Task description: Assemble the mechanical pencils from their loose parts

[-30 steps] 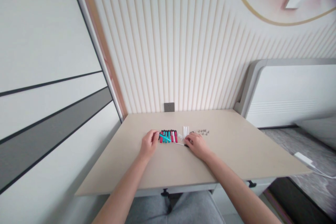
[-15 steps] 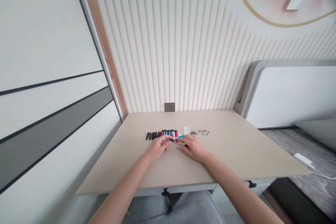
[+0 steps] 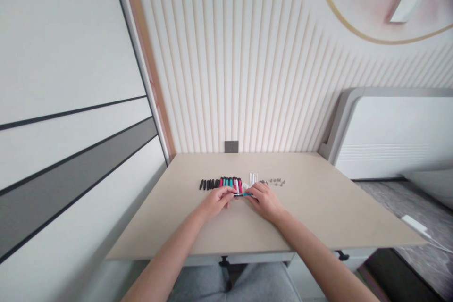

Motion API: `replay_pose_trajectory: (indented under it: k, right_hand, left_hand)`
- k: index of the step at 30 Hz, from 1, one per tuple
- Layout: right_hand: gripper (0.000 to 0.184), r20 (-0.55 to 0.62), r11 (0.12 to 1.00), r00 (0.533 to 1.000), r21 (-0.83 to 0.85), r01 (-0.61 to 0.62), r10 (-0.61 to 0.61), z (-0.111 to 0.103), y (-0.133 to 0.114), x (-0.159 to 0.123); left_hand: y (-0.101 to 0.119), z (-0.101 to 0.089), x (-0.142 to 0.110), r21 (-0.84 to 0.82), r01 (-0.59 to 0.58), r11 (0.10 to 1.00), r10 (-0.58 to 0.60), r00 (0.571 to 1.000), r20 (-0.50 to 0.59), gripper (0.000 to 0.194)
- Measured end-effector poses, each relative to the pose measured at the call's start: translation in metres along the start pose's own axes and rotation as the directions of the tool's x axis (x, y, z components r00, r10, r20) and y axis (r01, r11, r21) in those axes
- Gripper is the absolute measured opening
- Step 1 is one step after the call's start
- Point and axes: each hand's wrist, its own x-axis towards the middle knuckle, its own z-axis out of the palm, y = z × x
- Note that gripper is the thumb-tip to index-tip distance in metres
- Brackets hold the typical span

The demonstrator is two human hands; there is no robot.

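Observation:
Between my two hands is a slim pen [image 3: 242, 194], dark toward the left and teal toward the right, held nearly level just above the table. My left hand [image 3: 215, 202] pinches its left end. The fingers of my right hand [image 3: 264, 201] are closed on the teal end and cover part of it. Right behind the hands is a row of red, teal and white pen barrels [image 3: 230, 182] with black ends. Several black pen caps [image 3: 208, 184] lined up side by side continue that row to the left.
Thin white sticks [image 3: 253, 178] lie behind my right hand, and several small grey tips [image 3: 277, 181] are scattered to their right. The beige table [image 3: 304, 217] meets a ribbed wall with a dark socket [image 3: 231, 146]. A white cabinet [image 3: 78, 160] stands left, a bed headboard [image 3: 389, 132] right.
The pen has gone from slanting up to the right to nearly level, and it sits a little lower. Both hands stay on it. The whole view has shifted slightly.

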Motion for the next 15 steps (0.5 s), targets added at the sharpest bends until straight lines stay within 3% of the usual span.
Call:
replay_pose_trajectory:
  k: [4, 8, 11, 15]
  right_hand:
    - [0.015, -0.019, 0.998, 0.998, 0.002, -0.062, 0.062, 0.000, -0.001, 0.000]
    - [0.016, -0.053, 0.983, 0.982, 0.009, -0.182, 0.182, 0.000, 0.004, 0.000]
    - [0.018, -0.051, 0.968, 0.967, 0.022, -0.249, 0.250, 0.000, 0.010, 0.000]
    - [0.023, -0.021, 0.951, 0.951, 0.030, -0.308, 0.309, 0.001, 0.012, 0.000]
  left_hand:
    - [-0.001, -0.008, 0.001, 0.158, -0.045, 0.986, 0.066, 0.989, -0.131, 0.033]
    - [-0.005, -0.028, 0.003, 0.360, -0.051, 0.932, 0.147, 0.958, -0.244, 0.027]
    - [-0.009, -0.041, 0.000, 0.477, -0.039, 0.878, 0.178, 0.952, -0.250, 0.024]
    - [-0.011, -0.050, -0.004, 0.584, -0.054, 0.810, 0.193, 0.965, -0.179, 0.031]
